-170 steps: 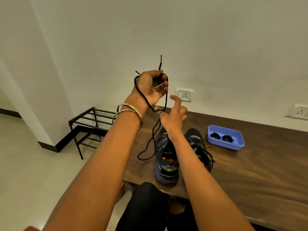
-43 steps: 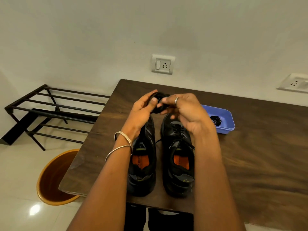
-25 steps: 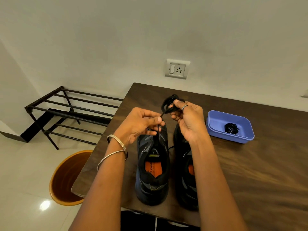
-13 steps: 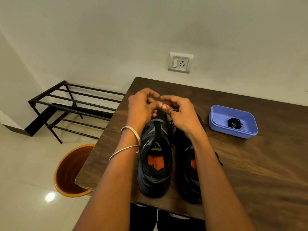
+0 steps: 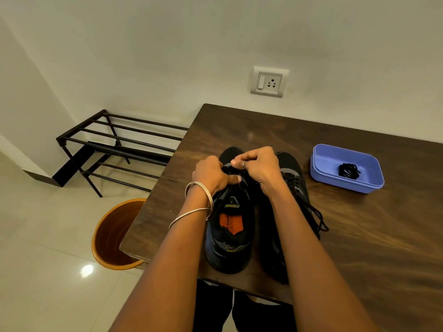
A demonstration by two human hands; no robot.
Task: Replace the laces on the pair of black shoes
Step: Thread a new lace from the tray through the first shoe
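Observation:
Two black shoes stand side by side on the dark wooden table [image 5: 359,236], toes away from me. The left shoe [image 5: 230,231] has an orange insole and no lace through its upper part. The right shoe [image 5: 294,195] is laced, its lace ends trailing to the right. My left hand [image 5: 212,174] and my right hand [image 5: 260,165] meet over the front of the left shoe. Both pinch a black lace [image 5: 227,167] there, and most of it is hidden under the fingers.
A blue plastic tray [image 5: 323,171] at the right of the table holds one coiled black lace [image 5: 348,170]. An orange bin [image 5: 112,236] stands on the floor by the table's left edge. A black metal rack [image 5: 115,144] is by the wall.
Both hands have come down from above the table onto the front of the left shoe. The coiled lace seen in my right hand a second ago is now down at the shoe.

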